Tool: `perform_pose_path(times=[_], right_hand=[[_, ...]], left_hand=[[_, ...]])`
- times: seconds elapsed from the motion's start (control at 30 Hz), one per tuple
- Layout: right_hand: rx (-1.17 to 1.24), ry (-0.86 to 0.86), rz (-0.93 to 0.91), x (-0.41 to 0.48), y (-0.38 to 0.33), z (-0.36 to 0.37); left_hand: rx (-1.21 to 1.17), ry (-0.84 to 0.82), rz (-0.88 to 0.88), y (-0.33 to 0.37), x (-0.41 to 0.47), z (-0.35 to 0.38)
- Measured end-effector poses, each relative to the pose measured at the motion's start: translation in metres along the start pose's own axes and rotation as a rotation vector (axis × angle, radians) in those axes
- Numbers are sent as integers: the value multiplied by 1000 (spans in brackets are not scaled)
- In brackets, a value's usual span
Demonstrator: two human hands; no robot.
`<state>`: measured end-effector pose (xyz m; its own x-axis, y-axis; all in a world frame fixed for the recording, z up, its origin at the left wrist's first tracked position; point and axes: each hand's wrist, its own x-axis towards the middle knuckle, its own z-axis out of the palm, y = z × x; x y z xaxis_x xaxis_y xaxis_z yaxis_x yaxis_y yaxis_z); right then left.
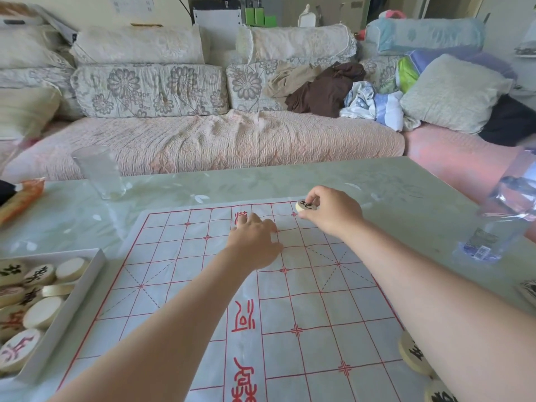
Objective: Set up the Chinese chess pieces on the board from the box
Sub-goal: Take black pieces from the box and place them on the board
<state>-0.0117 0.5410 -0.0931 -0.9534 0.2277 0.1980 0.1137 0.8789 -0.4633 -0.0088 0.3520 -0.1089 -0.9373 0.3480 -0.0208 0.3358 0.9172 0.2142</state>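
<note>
A white sheet board (pixel 179 274) with a red grid lies on the green table. My right hand (pixel 327 211) pinches a round cream chess piece (pixel 305 205) with a black character, just above the board's far edge. My left hand (pixel 255 239) rests flat on the far middle of the board, fingers spread. A white box (pixel 87 274) at the near left holds several cream pieces with black or red characters. Two pieces (pixel 412 358) with black characters lie by the board's near right corner, partly hidden under my right forearm.
A clear drinking glass (pixel 100 172) stands on the table at the far left. A plastic water bottle (pixel 493 224) stands at the right. An orange packet (pixel 20 198) lies at the left edge. A sofa with cushions runs behind the table.
</note>
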Motion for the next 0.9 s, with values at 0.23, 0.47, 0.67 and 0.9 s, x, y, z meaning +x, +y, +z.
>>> perform_pose_path(times=[0.23,0.47,0.67,0.9], right_hand=[[-90,28,-99,10,-9,27],[-137,-48,-113,8,-13,28],[-33,-96,-171,-8,-54,26],[233,-206,-230,-50,-141,36]], left_hand=[[-67,21,10,-10,6,1],[-88,67,10,-11,0,3],[-178,117,-3,-32,-24,-12],[-168,177,-61,-93,-73,-44]])
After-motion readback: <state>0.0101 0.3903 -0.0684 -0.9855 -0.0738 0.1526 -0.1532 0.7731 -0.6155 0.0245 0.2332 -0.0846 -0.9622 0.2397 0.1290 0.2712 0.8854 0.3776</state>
